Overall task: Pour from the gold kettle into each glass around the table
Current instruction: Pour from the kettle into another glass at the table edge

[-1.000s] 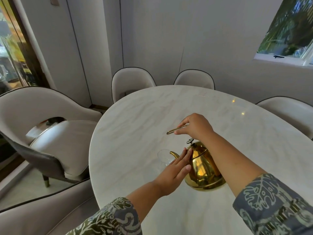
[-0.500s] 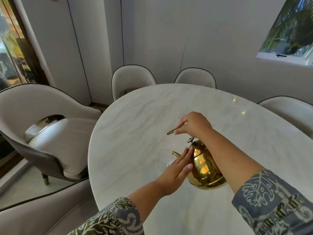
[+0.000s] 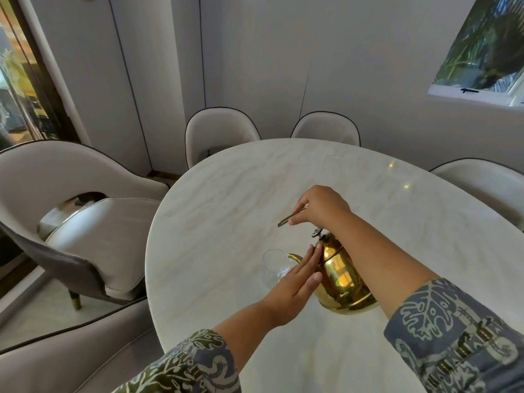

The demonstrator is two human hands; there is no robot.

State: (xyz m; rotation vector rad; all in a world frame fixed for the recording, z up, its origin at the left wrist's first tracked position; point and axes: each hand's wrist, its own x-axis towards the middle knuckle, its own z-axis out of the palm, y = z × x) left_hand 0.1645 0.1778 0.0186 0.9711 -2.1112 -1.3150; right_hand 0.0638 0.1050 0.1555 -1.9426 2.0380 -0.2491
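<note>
The gold kettle (image 3: 341, 279) hangs tilted to the left over the white marble table (image 3: 226, 199), its base lifted off the top. My right hand (image 3: 321, 207) grips the kettle's thin gold handle from above. The spout reaches over the rim of a clear glass (image 3: 273, 266) standing on the table. My left hand (image 3: 295, 282) lies flat, fingers straight, against the kettle's side and partly covers the glass. No stream of liquid can be made out.
Cream upholstered chairs ring the table: one at the left (image 3: 82, 222), two at the far side (image 3: 221, 134) (image 3: 326, 127), one at the right (image 3: 482, 182). Another chair back (image 3: 71, 361) is close at the lower left. A window (image 3: 482, 49) is in the right wall.
The kettle has been lifted off the table and tipped further left, bringing the spout over the glass. My left hand stays pressed against its side.
</note>
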